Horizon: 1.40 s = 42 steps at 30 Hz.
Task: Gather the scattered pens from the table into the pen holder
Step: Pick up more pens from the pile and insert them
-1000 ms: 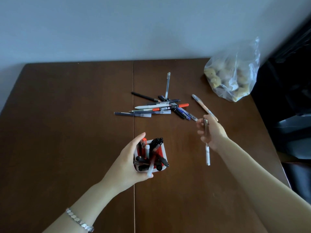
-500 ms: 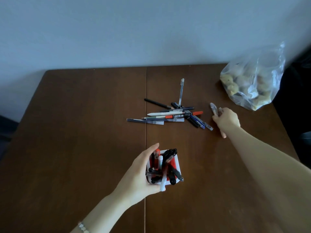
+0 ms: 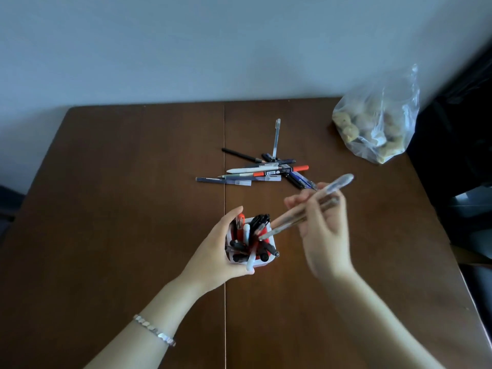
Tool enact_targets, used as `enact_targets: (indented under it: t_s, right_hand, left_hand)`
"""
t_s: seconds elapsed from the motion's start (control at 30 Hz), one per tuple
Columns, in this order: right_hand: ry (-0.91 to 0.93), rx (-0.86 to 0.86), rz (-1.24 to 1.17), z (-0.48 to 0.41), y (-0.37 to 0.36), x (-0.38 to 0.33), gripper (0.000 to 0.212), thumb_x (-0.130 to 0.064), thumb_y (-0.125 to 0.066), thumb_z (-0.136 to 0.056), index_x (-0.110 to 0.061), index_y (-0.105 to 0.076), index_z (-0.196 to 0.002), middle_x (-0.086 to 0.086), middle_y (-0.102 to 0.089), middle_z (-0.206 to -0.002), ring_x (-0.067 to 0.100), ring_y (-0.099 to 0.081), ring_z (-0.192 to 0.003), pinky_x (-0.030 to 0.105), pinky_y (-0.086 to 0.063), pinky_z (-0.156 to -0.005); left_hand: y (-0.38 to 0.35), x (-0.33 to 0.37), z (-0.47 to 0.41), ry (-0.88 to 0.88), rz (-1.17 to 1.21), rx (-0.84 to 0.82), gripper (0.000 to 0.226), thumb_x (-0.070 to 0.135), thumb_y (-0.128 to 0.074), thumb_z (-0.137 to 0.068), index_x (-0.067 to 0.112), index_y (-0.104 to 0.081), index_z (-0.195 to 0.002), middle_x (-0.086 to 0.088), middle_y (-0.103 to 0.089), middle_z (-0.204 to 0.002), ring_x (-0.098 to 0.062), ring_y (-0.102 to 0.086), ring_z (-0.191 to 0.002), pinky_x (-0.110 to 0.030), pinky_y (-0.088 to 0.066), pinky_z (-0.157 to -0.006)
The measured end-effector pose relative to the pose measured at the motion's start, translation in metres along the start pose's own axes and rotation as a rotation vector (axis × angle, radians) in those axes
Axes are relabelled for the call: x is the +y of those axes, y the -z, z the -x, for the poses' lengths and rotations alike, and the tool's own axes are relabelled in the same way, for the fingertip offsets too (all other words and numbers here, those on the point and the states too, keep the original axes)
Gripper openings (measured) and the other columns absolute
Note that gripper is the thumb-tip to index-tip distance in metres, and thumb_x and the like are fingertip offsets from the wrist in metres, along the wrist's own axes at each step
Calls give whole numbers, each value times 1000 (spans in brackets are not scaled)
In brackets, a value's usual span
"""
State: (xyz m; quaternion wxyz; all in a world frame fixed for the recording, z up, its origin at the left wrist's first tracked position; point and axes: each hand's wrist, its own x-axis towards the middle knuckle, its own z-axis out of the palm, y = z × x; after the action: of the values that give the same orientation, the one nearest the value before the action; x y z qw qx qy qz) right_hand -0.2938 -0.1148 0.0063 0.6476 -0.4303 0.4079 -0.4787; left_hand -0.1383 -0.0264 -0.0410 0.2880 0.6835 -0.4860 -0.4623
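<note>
A white and red pen holder point(image 3: 271, 258) stands on the brown table point(image 3: 119, 209), stuffed with several black, red and white pens. My left hand point(image 3: 218, 251) grips its left side. My right hand point(image 3: 323, 230), blurred, holds two pale pens point(image 3: 300, 211) slanted down to the left, their lower tips at the holder's right rim. A pile of several scattered pens point(image 3: 262, 170) lies further back near the table's middle.
A clear plastic bag point(image 3: 378, 123) with yellowish lumps sits at the table's far right corner. Dark furniture point(image 3: 458, 155) stands beyond the right edge. A seam point(image 3: 225, 302) runs down the table's middle. A bracelet point(image 3: 154, 330) is on my left wrist.
My right hand picked up a second pale pen near the bag, then swung back left to the holder with both pens. My left hand stayed on the holder.
</note>
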Motion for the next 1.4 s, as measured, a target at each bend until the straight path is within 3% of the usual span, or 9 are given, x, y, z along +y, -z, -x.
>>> enact_targets:
  t_s: [0.2,0.37,0.53,0.73,0.93,1.03,1.1,1.2,1.4]
  right_hand:
    - [-45,-113,472,24,-12,47,43,4,-43,-91,-38,-38,-102,-7,-59,-98,6,-61,-95,38,-51,-93]
    - [262,-87,674,17,-4,45,75,7,-60,-81,-39,-29,-132,-22,-48,-112,1,-58,-97,11,-48,-86]
    - [319,-201,905,19,5,50,43,-12,-43,-93,-17,-44,-136,-7,-53,-126,-2,-46,-118,11,-38,-99]
    - [246,-236,1006,33,7,58,44,-17,-36,-95,-13,-37,-140,-13,-26,-143,6,-25,-137,24,-29,-112]
    - [116,-691,1207,14,-4,33,52,-37,-30,-98,-22,-18,-147,-22,-2,-146,-5,9,-138,18,0,-113]
    - [53,-416,878,-4,9,26,31,-23,-43,-96,-19,-60,-121,-17,-50,-128,-4,-39,-123,8,-28,-104]
    - [14,-112,885,-35,26,35,22,-15,-49,-93,-15,-66,-108,-8,-62,-109,7,-57,-103,17,-45,-89]
    - [-107,44,1088,-89,48,54,28,-8,-49,-90,-9,-61,-116,7,-61,-118,20,-57,-104,25,-44,-87]
    - [-217,6,1405,-156,40,79,33,-15,-48,-92,-8,-51,-124,15,-52,-126,32,-48,-116,45,-44,-97]
  left_hand:
    - [0,0,1,12,52,47,105,14,-88,-58,57,-20,-124,21,-36,-134,5,-39,-121,1,-32,-82]
    - [-2,1,1,-15,43,47,101,16,-86,-61,53,-18,-127,21,-35,-132,4,-37,-121,2,-32,-83]
    - [-1,1,2,-12,21,66,101,16,-87,-60,46,-23,-133,14,-39,-138,-4,-42,-126,-11,-35,-94]
    - [-1,4,4,-11,-25,90,115,19,-87,-61,51,-8,-138,9,-26,-153,-14,-35,-137,-28,-34,-106]
    - [-4,-1,3,-39,11,85,105,25,-85,-64,50,-11,-135,11,-28,-151,-10,-34,-137,-21,-34,-105]
    - [-4,-7,1,-18,36,73,102,22,-85,-64,45,-17,-137,21,-33,-138,-4,-39,-129,-14,-34,-101]
    - [-3,-8,0,-25,19,59,97,22,-83,-66,49,-16,-131,23,-32,-133,-3,-39,-125,0,-31,-90]
    - [-3,-8,-1,-19,16,51,96,21,-83,-66,48,-17,-130,23,-33,-132,-3,-42,-122,0,-31,-87]
    - [-3,-9,-2,-14,34,54,96,26,-85,-63,40,-25,-136,22,-43,-128,4,-50,-113,-6,-40,-92]
